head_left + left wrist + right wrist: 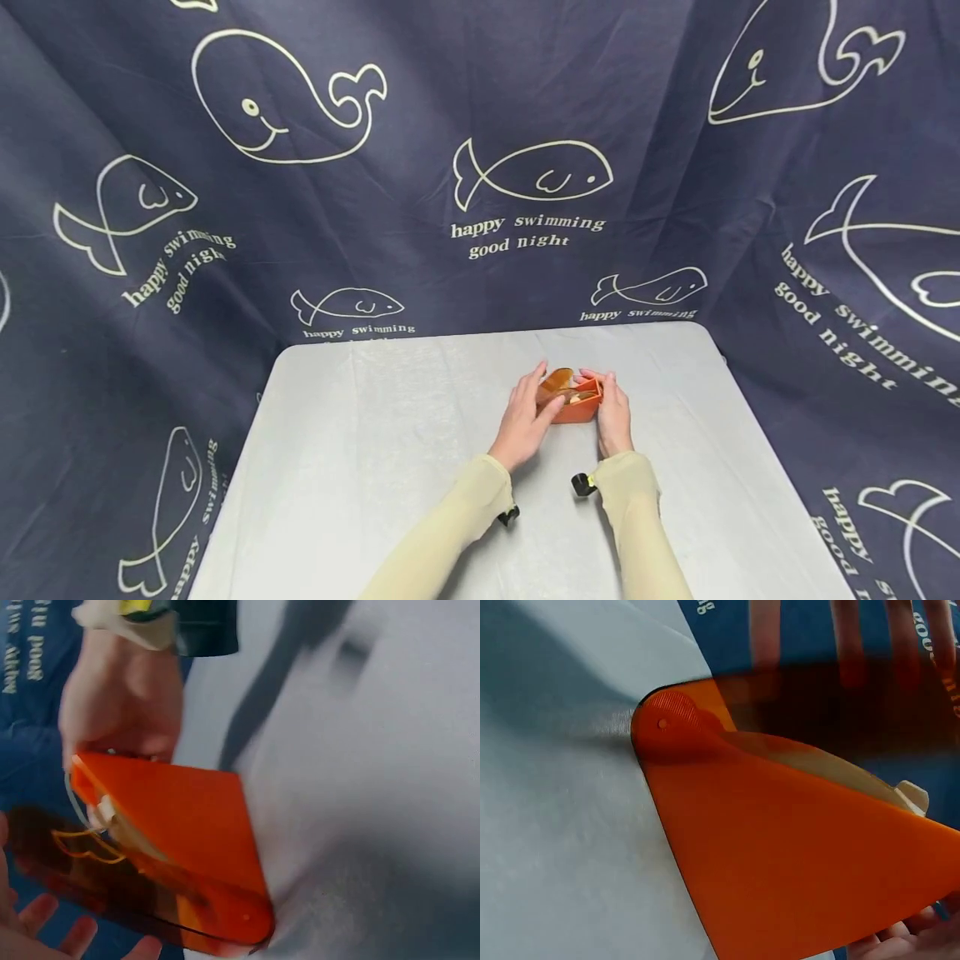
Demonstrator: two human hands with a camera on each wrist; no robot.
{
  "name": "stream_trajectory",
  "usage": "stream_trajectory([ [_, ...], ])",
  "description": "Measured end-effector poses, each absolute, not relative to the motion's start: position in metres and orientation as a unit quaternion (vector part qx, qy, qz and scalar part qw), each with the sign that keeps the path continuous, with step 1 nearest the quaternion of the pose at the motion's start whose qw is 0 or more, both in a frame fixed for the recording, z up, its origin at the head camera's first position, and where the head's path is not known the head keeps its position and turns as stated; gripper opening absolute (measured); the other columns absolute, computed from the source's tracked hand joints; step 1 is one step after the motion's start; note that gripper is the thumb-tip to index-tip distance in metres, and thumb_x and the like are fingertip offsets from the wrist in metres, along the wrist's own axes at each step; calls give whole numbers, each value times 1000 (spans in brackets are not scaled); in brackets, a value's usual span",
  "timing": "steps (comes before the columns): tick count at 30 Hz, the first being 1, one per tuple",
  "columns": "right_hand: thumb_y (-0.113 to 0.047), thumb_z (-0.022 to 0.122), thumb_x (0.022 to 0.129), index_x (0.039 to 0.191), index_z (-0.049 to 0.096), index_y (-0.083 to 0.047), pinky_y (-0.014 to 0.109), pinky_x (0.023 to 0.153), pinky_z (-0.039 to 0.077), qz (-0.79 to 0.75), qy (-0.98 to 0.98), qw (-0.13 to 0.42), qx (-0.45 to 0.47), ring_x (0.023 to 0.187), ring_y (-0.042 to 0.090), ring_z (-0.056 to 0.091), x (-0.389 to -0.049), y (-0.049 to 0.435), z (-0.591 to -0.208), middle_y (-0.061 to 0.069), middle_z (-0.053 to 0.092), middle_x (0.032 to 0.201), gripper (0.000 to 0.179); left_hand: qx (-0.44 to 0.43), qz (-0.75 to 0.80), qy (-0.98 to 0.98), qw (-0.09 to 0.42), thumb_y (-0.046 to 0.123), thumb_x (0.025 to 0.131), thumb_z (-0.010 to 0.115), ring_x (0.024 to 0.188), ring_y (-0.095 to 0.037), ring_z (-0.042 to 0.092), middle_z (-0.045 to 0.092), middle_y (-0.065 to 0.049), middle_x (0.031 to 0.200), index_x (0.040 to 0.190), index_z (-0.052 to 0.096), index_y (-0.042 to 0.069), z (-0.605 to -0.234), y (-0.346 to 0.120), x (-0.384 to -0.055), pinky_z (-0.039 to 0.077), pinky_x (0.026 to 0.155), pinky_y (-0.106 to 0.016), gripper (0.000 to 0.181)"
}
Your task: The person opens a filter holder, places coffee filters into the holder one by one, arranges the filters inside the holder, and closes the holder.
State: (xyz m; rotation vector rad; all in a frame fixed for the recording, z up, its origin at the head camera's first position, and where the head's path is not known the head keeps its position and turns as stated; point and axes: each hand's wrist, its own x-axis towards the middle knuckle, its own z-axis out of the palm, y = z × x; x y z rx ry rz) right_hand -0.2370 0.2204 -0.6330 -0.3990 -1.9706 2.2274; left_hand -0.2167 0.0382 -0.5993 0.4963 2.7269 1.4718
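Observation:
An orange wedge-shaped case (577, 411) with a hinged, see-through amber cover (840, 712) stands raised off the case's opening, near the table's middle right. My right hand (615, 421) holds the case by its far right end; its fingers are partly hidden behind it. Beside the cover is my left hand (521, 425), its fingers (847, 637) spread and fairly straight, some showing through the amber plastic. Whether they touch it is unclear. A small pale piece (107, 810) and a thin yellow-orange loop (90, 855) show at the case's opening; their kind cannot be told.
A pale grey table (375, 467) lies under both hands. Dark blue curtains (420, 83) with white fish and whale drawings surround it at the back and sides. Black wrist cameras (582, 484) sit at both cuffs.

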Motion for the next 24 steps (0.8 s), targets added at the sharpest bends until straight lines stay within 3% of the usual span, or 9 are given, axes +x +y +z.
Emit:
stream_trajectory([
  [7,-50,17,113,146,50,8,18,94,52,782,-615,51,-86,109,3,67,-234,220,-629,17,68,136,75,182,436,881,35,48,108,48,147,-24,42,40,-2,163,166,16,32,-611,45,-214,39,119,-44,68],
  [11,-45,27,114,145,51,8,15,98,48,763,-639,56,-80,111,1,64,-235,219,-626,20,65,137,66,189,417,888,36,37,107,57,149,-23,41,39,-2,164,166,19,29,-617,42,-215,39,120,-44,71],
  [17,-31,52,110,140,60,0,11,102,40,714,-689,76,-97,113,-1,59,-233,212,-624,22,66,133,44,177,371,910,47,16,100,68,148,-28,43,44,-10,160,160,34,9,-632,29,-222,38,120,-43,70],
  [24,-28,55,109,142,60,-2,11,101,39,714,-690,62,-104,116,3,58,-234,210,-622,24,65,137,42,189,298,934,60,21,101,68,131,-28,57,59,-10,145,153,46,9,-649,12,-231,48,110,-42,58],
])
